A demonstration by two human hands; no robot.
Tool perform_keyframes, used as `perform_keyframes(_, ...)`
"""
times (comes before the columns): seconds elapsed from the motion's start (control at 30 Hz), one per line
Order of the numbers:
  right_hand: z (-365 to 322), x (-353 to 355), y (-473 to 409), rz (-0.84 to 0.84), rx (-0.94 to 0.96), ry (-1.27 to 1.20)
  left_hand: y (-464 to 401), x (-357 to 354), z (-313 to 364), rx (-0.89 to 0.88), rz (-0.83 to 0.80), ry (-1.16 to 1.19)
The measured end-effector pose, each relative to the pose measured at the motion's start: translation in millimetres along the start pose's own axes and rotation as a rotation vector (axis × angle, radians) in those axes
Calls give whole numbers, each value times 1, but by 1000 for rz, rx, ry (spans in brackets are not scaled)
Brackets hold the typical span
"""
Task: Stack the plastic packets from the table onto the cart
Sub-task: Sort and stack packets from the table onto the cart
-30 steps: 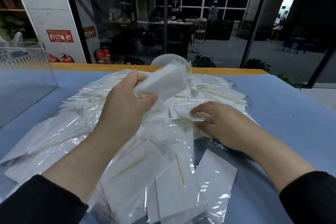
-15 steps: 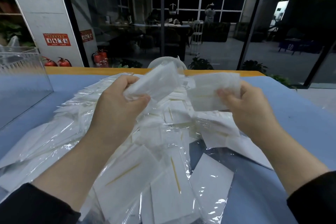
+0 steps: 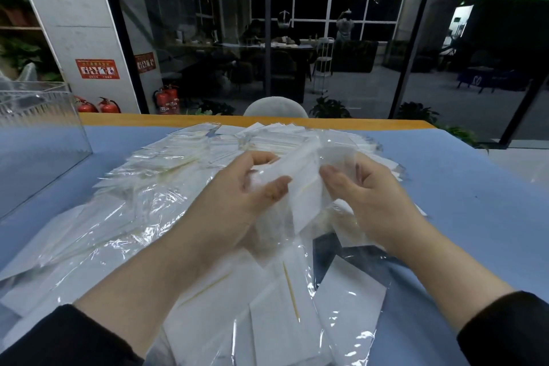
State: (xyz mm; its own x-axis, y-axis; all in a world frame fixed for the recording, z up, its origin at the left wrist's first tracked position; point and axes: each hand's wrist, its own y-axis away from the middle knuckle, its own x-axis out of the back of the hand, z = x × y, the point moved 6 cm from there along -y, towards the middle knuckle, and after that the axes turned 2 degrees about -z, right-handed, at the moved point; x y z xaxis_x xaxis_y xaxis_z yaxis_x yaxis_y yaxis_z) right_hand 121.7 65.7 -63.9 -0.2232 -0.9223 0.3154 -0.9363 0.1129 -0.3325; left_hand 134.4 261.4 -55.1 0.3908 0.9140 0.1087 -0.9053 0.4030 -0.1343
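— Where do the hands sit?

— Both are raised above the middle of the blue table (image 3: 463,193), close together. The left hand (image 3: 237,205) curls its thumb and fingers round a small stack of packets (image 3: 300,184), white sheets in clear plastic. The right hand (image 3: 365,196) meets the same stack from the other side, thumb in front, fingers behind the film, pinching it.

— And the other packets?

— They lie in a loose heap (image 3: 142,205) across the table, overlapping, from the near edge up to the wooden strip (image 3: 208,119) at the far side. Thin yellowish sticks show inside some; one stick (image 3: 291,291) lies just below the hands.

— Anything else on the table?

— A clear plastic box (image 3: 38,140) stands at the left edge, apart from the heap. Behind the table, a pale chair back (image 3: 274,107) shows against the dark glass wall (image 3: 341,47), and red fire extinguishers (image 3: 166,99) stand on the floor further left. Both forearms wear dark sleeves (image 3: 65,336).
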Motion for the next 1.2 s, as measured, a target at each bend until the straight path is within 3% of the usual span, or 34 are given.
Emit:
perform_keyframes(0.13,3,1,-1,42,8,96,2,-6,-10,43,-66,-90)
perform_keyframes(0.23,1,1,-2,66,38,141,3,-10,-12,55,-100,-17)
perform_keyframes(0.33,-1,0,-1,74,59,136,1,-10,-7,-28,-28,-63)
perform_keyframes(0.5,-16,12,5,-119,65,-114,-2,-5,10,-139,-117,-146)
perform_keyframes(0.67,-45,67,46,-121,91,-43,4,-44,55,-221,-231,-239)
perform_keyframes(0.77,-61,116,82,25,152,-96,13,-87,82,-301,-143,-291)
perform_keyframes(0.9,-48,171,127,174,112,-54,36,-165,75,-204,-55,-52)
perform_keyframes(1.0,-4,193,157,201,-51,69,40,-217,40,-86,67,-3)
perform_keyframes(1.1,35,200,181,88,-235,355,37,-247,1,0,136,-42)
perform_keyframes(1.2,40,209,190,138,-179,372,42,-254,-10,-27,172,13)
